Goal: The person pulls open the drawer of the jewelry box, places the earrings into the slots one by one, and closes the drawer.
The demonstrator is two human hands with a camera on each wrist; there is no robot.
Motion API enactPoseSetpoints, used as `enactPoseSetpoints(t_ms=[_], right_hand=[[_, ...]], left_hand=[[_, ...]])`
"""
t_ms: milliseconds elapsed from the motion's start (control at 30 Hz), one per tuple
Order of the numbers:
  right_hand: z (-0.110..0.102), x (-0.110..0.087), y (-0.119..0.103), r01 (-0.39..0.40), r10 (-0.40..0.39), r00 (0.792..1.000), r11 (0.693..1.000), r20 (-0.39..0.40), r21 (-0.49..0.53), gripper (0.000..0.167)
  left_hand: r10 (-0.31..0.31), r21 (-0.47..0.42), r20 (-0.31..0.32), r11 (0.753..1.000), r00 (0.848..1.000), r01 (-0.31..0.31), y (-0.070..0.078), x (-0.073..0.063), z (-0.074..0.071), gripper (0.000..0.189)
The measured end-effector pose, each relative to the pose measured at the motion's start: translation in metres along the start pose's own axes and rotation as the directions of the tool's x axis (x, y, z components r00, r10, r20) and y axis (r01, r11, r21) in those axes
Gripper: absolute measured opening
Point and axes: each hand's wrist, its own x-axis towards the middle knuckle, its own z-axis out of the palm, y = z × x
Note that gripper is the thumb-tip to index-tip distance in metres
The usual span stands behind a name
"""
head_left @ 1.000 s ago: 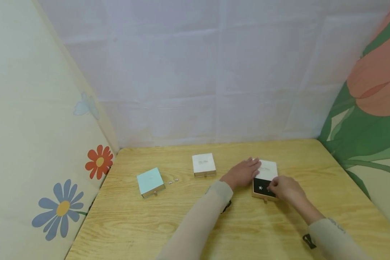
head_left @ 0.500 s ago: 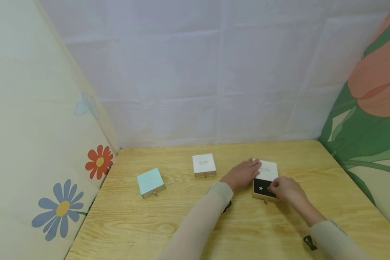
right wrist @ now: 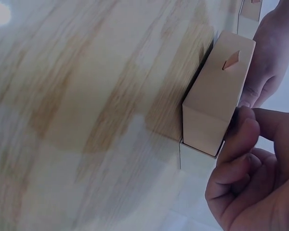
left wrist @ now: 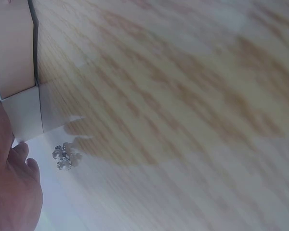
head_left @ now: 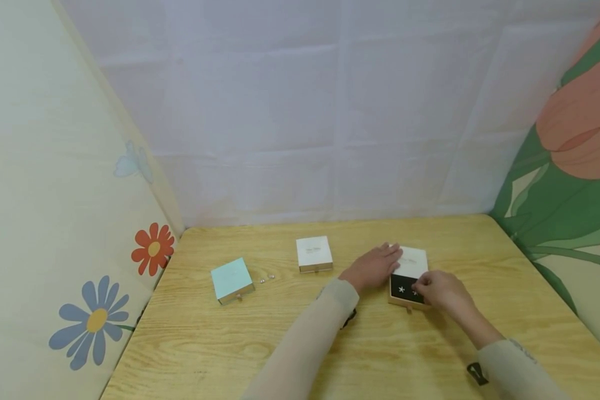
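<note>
My left hand (head_left: 372, 268) lies with outstretched fingers on the left side of a white jewelry box sleeve (head_left: 413, 262). The box's drawer (head_left: 405, 303), lined in black, is pulled out toward me. One star-shaped earring (head_left: 401, 289) sits on the left of the lining. At the second star-shaped earring (head_left: 415, 293), the thumb and index finger of my right hand (head_left: 445, 290) pinch together. In the right wrist view those fingertips reach over the drawer's edge, and the earring is hidden. Near my left hand, pearl-like earrings (left wrist: 62, 157) lie on the table in the left wrist view.
A second white box (head_left: 314, 253) stands closed at the back middle of the wooden table (head_left: 260, 339). Farther left is a closed light-blue box (head_left: 231, 279), with two small shiny earrings (head_left: 266, 279) beside it. Cloth walls enclose the table's back and sides.
The second star-shaped earring shows a little more clearly beside my right fingertips, which have shifted only slightly. My left hand and all the boxes keep their places.
</note>
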Motion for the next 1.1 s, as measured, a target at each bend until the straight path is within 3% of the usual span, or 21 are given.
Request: enactPoseSetpoints(t_ms=[300,533,600,767,900,1100], right_hand=[[-0.004,-0.004,0.001,0.025,-0.022,0.999,0.998,-0.044,0.063,0.033],[-0.004,-0.009,0.003,0.018,0.0,0.998,0.96,-0.065,0.279,0.037],[-0.003,-0.012,0.005,0.015,0.011,0.998,0.934,-0.069,0.357,0.04],[0.0,-0.021,0.007,-0.025,0.047,0.999,0.833,-0.025,0.553,0.048],[0.001,-0.026,0.008,-0.056,0.056,0.998,0.759,0.02,0.649,0.056],[0.002,-0.033,0.009,-0.098,0.024,0.994,0.623,0.106,0.776,0.058]], left_hand=[[-0.006,0.015,0.024,1.0,1.0,0.006,0.002,0.003,-0.004,0.054],[-0.008,0.014,0.02,1.0,1.0,0.007,0.002,0.004,-0.002,0.054],[-0.006,0.016,0.015,1.0,1.0,0.006,0.001,0.004,0.0,0.054],[-0.004,-0.007,0.008,1.0,1.0,0.004,0.0,0.003,0.001,0.054],[-0.001,-0.016,0.006,1.0,1.0,0.001,0.0,0.002,0.001,0.054],[-0.003,-0.014,0.004,1.0,1.0,0.003,0.001,0.002,0.0,0.054]])
